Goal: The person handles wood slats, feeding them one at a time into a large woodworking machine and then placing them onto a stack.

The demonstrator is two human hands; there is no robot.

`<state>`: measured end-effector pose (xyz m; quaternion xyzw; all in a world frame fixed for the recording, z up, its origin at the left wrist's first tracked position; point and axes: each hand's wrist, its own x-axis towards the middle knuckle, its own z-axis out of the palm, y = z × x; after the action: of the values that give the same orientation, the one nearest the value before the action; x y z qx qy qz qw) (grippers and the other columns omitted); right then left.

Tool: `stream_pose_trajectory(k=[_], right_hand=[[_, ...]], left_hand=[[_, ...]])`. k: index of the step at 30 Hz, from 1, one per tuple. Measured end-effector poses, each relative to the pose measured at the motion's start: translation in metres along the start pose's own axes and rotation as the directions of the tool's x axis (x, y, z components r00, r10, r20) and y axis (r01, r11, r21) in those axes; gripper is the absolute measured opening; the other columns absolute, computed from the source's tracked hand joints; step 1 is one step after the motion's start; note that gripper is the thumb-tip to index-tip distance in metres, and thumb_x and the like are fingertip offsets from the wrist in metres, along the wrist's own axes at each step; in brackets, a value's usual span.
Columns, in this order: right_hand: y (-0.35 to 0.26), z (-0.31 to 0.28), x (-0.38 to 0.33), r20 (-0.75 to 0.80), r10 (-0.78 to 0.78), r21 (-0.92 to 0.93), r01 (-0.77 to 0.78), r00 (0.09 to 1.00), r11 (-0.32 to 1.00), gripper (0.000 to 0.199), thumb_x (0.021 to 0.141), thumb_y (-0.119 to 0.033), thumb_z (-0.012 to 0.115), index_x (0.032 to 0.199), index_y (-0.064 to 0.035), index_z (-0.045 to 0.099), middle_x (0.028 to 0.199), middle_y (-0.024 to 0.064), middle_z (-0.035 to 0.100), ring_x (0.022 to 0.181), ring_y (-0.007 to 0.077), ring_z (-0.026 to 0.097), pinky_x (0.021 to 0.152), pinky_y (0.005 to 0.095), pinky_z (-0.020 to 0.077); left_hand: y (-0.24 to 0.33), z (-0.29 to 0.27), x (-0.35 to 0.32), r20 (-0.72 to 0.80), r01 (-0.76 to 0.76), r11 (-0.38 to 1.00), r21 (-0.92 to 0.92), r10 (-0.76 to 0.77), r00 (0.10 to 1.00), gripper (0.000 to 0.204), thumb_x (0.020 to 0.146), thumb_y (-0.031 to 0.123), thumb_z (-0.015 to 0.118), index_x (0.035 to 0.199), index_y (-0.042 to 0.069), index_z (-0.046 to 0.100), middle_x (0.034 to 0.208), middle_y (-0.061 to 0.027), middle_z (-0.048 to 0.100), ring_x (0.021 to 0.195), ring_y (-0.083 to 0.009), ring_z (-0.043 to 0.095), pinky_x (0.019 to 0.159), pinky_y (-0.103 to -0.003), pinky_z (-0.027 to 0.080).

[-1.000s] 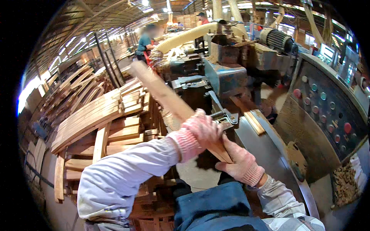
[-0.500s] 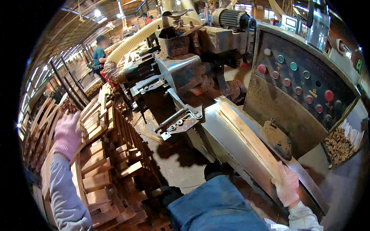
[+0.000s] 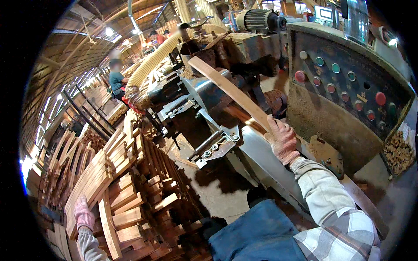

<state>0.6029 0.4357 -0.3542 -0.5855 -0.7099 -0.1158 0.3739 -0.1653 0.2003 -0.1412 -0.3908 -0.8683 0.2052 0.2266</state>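
Observation:
My right hand (image 3: 282, 141), in a pink glove, is closed around the near end of a narrow wooden board (image 3: 230, 93). The board slants up and away over the woodworking machine (image 3: 209, 82). Beneath it, a second wood strip (image 3: 247, 118), smeared by motion, lies at the far end of the metal feed bed (image 3: 270, 161). At the lower left, my left hand (image 3: 83, 214), also gloved in pink, rests on long boards (image 3: 89, 185) on top of the wood stack, its visible fingers stretched along them.
To the right stands a dusty control panel (image 3: 348, 82) with red and green buttons. A bin of wood offcuts (image 3: 398, 154) sits beside it. A ribbed cream hose (image 3: 154, 65) runs behind the machine. A person (image 3: 116, 80) stands at the far left beyond the stacked boards (image 3: 130, 213).
My right hand has moved forward and up from the bed's near end and now holds a raised board. The strip on the bed has advanced into the machine. My left hand has dropped lower.

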Motion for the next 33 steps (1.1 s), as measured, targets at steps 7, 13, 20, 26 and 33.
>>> stream_pose_trajectory(k=[7, 13, 20, 26, 33], right_hand=[[-0.004, -0.122, -0.106, 0.242, -0.001, -0.077, 0.020, 0.970, 0.997, 0.073, 0.082, -0.023, 0.079, 0.149, -0.0101, 0.053, 0.121, 0.0132, 0.065, 0.108, 0.0362, 0.062, 0.089, 0.0518, 0.0497], [-0.009, -0.207, -0.167, 0.359, 0.111, -0.304, 0.004, 0.927, 0.953, 0.053, 0.075, -0.019, 0.079, 0.125, -0.0090, 0.066, 0.120, 0.0115, 0.067, 0.107, 0.0373, 0.063, 0.091, 0.0493, 0.0483], [-0.001, -0.133, -0.093, 0.283, -0.117, -0.125, 0.157, 0.952, 0.980, 0.055, 0.080, -0.005, 0.071, 0.135, -0.0060, 0.066, 0.125, 0.0181, 0.066, 0.110, 0.0432, 0.061, 0.094, 0.0539, 0.0489], [-0.003, -0.013, -0.025, 0.283, -0.171, -0.027, 0.186, 0.944, 0.982, 0.053, 0.085, -0.009, 0.075, 0.137, -0.0084, 0.065, 0.134, 0.0186, 0.064, 0.121, 0.0431, 0.059, 0.101, 0.0511, 0.0495], [-0.154, -0.046, -0.008, 0.180, -0.419, 0.545, 0.265, 0.890, 0.795, 0.096, 0.071, -0.019, 0.092, 0.156, -0.0097, 0.049, 0.153, 0.0240, 0.053, 0.136, 0.0441, 0.054, 0.115, 0.0491, 0.0436]], left_hand=[[-0.079, 0.094, 0.030, -0.144, -0.068, 0.981, -0.182, 0.042, 0.989, 0.094, 0.069, 0.003, 0.083, 0.156, 0.010, 0.047, 0.150, -0.0165, 0.055, 0.140, -0.0381, 0.051, 0.118, -0.045, 0.043], [-0.050, 0.114, 0.047, -0.316, -0.128, 0.978, -0.163, 0.071, 0.946, 0.070, 0.087, -0.001, 0.063, 0.154, 0.013, 0.052, 0.140, -0.0198, 0.062, 0.130, -0.0415, 0.058, 0.112, -0.045, 0.048], [0.033, -0.028, -0.039, -0.456, -0.270, 0.958, -0.099, 0.198, 0.868, 0.057, 0.079, -0.004, 0.065, 0.134, 0.010, 0.062, 0.117, -0.0159, 0.068, 0.114, -0.0404, 0.063, 0.100, -0.051, 0.050], [0.072, -0.103, -0.085, -0.682, -0.533, 0.845, 0.045, 0.416, 0.602, 0.038, 0.089, 0.009, 0.065, 0.126, 0.011, 0.063, 0.107, -0.0095, 0.067, 0.103, -0.0320, 0.066, 0.095, -0.047, 0.052], [0.276, -0.199, -0.088, -0.389, -0.853, 0.510, 0.111, 0.812, 0.435, 0.020, 0.096, 0.025, 0.064, 0.113, 0.015, 0.065, 0.102, -0.0048, 0.072, 0.102, -0.0256, 0.070, 0.096, -0.045, 0.049]])
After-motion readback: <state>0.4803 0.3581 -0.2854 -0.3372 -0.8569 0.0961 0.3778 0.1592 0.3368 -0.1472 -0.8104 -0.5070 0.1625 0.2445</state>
